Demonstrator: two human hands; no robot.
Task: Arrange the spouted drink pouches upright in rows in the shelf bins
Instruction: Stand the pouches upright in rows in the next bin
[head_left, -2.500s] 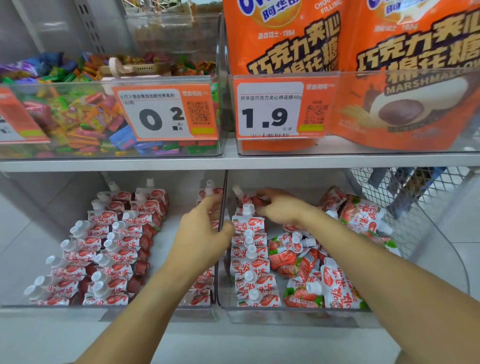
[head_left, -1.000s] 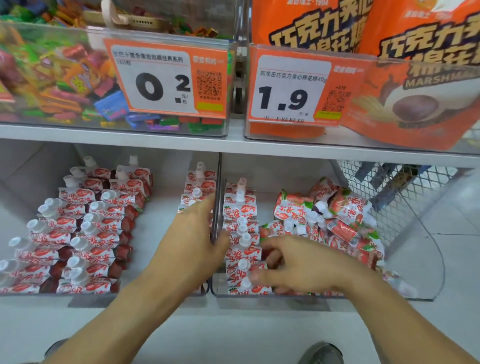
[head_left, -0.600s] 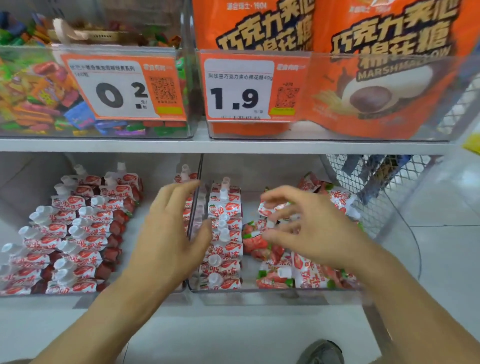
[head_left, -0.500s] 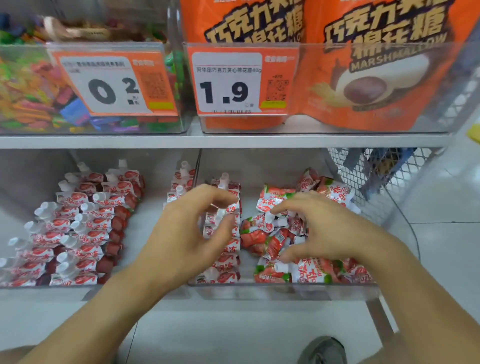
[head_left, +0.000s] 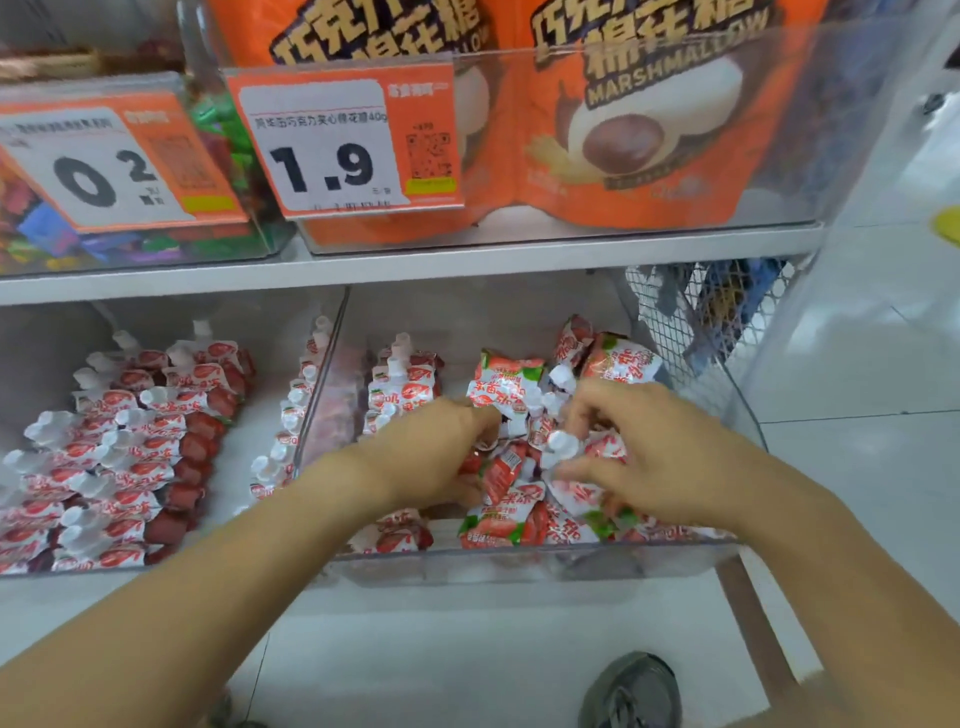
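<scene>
Both hands in right bin (head_left: 519, 564): left hand (head_left: 431, 457), right hand (head_left: 649, 457) fingers curled round jumbled pouches (head_left: 511, 387)

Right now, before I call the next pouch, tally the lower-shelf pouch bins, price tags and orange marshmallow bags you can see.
lower-shelf pouch bins: 2
price tags: 2
orange marshmallow bags: 2
Total: 6
</scene>
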